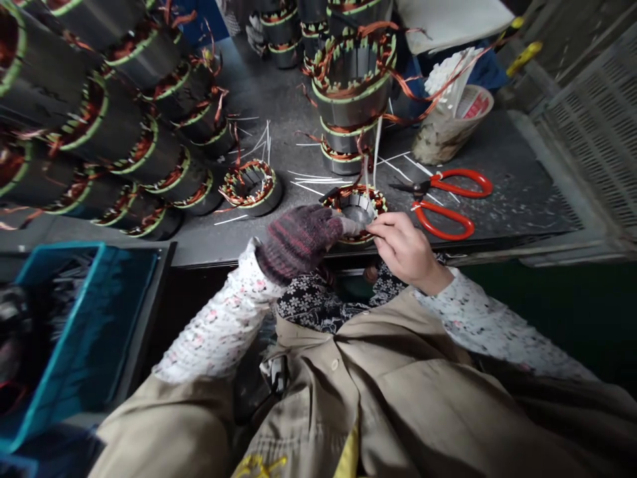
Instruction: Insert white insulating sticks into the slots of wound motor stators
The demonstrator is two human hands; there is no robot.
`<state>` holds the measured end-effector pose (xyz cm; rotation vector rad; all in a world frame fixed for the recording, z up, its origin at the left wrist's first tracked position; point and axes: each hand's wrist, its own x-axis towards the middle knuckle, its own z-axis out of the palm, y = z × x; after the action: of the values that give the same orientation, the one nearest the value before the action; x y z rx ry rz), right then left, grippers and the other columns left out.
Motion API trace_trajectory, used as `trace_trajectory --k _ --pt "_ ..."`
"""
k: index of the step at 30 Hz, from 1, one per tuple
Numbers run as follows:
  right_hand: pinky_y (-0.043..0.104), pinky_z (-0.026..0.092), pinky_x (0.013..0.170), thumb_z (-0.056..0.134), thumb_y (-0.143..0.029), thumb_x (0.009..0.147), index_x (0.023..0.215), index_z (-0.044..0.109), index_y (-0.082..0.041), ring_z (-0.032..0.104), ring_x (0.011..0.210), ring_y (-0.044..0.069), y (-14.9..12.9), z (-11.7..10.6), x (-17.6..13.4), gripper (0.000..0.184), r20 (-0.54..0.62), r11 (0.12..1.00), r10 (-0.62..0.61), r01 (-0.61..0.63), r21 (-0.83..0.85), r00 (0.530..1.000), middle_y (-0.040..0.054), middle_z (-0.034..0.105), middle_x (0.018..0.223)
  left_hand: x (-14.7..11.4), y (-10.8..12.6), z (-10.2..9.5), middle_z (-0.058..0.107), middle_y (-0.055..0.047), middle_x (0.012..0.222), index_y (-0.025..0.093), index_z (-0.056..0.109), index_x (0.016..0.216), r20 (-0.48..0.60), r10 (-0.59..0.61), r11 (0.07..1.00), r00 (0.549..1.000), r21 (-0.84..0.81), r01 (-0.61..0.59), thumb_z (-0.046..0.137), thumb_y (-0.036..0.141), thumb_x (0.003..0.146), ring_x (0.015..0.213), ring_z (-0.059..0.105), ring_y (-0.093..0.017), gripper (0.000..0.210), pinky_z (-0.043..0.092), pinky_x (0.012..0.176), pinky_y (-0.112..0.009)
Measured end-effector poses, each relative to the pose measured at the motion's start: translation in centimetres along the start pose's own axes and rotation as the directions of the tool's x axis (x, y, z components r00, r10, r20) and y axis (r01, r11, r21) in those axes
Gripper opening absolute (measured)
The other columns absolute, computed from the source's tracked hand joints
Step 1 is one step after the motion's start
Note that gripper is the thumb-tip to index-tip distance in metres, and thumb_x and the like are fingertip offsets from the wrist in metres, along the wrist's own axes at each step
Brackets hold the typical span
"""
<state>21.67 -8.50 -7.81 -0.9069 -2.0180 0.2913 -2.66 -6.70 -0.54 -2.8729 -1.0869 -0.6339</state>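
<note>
A motor stator [381,199] with copper windings and pale green slot liners stands at the table's front edge. My left hand [303,242], in a dark knitted glove with bare fingertips, is closed on its near left side. My bare right hand [405,249] pinches at the stator's near right rim; whatever lies between thumb and finger is too small to make out. White cord [377,149] rises from the windings. Red-handled scissors [450,189] lie open-bladed to the right. To the left sits another small stator [253,189].
Stacked stators [74,99] fill the left side, and another stack [348,99] stands behind. Loose white cords [321,180] lie on the dark table [293,153]. A tub [440,139] holding white strips is at right, a blue crate [74,318] at lower left. A gloved hand [256,33] shows at the back.
</note>
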Motion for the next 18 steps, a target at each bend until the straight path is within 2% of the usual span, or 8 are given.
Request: trace_trajectory --k 3,4,6,7,9,12,14,18 --pt "0.036 0.060 0.073 0.052 -0.011 0.088 0.109 0.073 -0.022 0.068 0.079 0.019 -0.1 0.7 -0.1 0.032 -0.009 0.999 0.000 -0.001 -0.046 1.000 0.0091 0.068 0.108 1.2 -0.6 -0.6 0.075 -0.007 0.103 0.023 0.072 0.111 0.218 0.196 0.956 0.956 0.174 -0.236 0.055 0.026 0.096 0.088 0.072 -0.024 0.023 0.057 0.069 -0.033" --pt "0.036 0.059 0.070 0.053 -0.010 0.088 0.107 0.074 -0.022 0.067 0.077 0.018 -0.3 0.7 0.0 0.031 -0.014 0.999 -0.012 0.011 -0.048 1.000 0.0090 0.068 0.107 1.5 -0.5 -0.7 0.074 -0.007 0.098 0.021 0.072 0.106 0.227 0.202 0.946 0.953 0.205 -0.249 0.055 0.026 0.096 0.086 0.072 -0.024 0.021 0.057 0.068 -0.033" --pt "0.036 0.058 0.068 0.056 -0.012 0.088 0.103 0.074 -0.023 0.067 0.078 0.019 -0.3 0.2 0.5 0.026 -0.036 0.999 -0.040 0.040 -0.015 0.999 0.0086 0.069 0.104 1.9 -0.1 -0.9 0.072 -0.007 0.093 0.020 0.071 0.097 0.187 0.205 0.950 0.961 0.199 -0.242 0.052 0.025 0.097 0.086 0.071 -0.024 0.019 0.060 0.075 -0.037" --pt "0.036 0.058 0.069 0.058 -0.014 0.088 0.100 0.073 -0.023 0.067 0.081 0.020 -0.1 -0.4 0.9 0.022 -0.078 0.999 -0.039 0.040 0.004 0.996 0.0080 0.069 0.100 1.9 0.2 -1.0 0.072 -0.006 0.095 0.021 0.070 0.096 0.153 0.215 0.956 0.964 0.170 -0.240 0.052 0.023 0.097 0.091 0.072 -0.024 0.018 0.061 0.085 -0.041" --pt "0.037 0.057 0.070 0.061 -0.017 0.090 0.091 0.070 -0.024 0.066 0.081 0.021 1.5 -1.8 2.4 0.012 -0.237 1.000 0.017 -0.019 -0.008 0.971 0.0064 0.068 0.091 1.9 0.5 -1.3 0.072 -0.005 0.107 0.024 0.068 0.098 0.082 0.247 0.963 0.965 0.093 -0.254 0.052 0.022 0.097 0.108 0.070 -0.025 0.016 0.052 0.110 -0.052" --pt "0.038 0.054 0.067 0.066 -0.023 0.091 0.086 0.065 -0.023 0.061 0.070 0.018 6.3 -4.5 5.6 0.005 -0.508 0.961 0.142 -0.241 -0.135 0.850 0.0055 0.063 0.085 1.8 0.2 -1.0 0.071 -0.003 0.125 0.028 0.067 0.105 0.026 0.275 0.961 0.961 -0.015 -0.275 0.058 0.032 0.095 0.125 0.064 -0.024 0.014 0.037 0.126 -0.056" --pt "0.038 0.054 0.069 0.073 -0.029 0.087 0.088 0.066 -0.022 0.060 0.070 0.017 10.0 -6.0 8.0 0.010 -0.534 0.919 0.186 -0.339 -0.202 0.825 0.0066 0.064 0.090 1.7 -0.3 -0.1 0.073 -0.003 0.122 0.027 0.066 0.102 -0.003 0.263 0.959 0.965 -0.105 -0.262 0.060 0.039 0.096 0.122 0.066 -0.022 0.015 0.040 0.125 -0.052" --pt "0.039 0.054 0.075 0.080 -0.031 0.081 0.082 0.068 -0.019 0.065 0.077 0.020 14.7 -7.3 11.1 0.017 -0.432 0.877 0.272 -0.406 -0.257 0.860 0.0080 0.067 0.090 1.2 -0.2 2.4 0.075 -0.004 0.090 0.022 0.062 0.084 -0.114 0.164 0.969 0.980 -0.166 -0.181 0.057 0.037 0.099 0.094 0.072 -0.019 0.022 0.053 0.113 -0.050"
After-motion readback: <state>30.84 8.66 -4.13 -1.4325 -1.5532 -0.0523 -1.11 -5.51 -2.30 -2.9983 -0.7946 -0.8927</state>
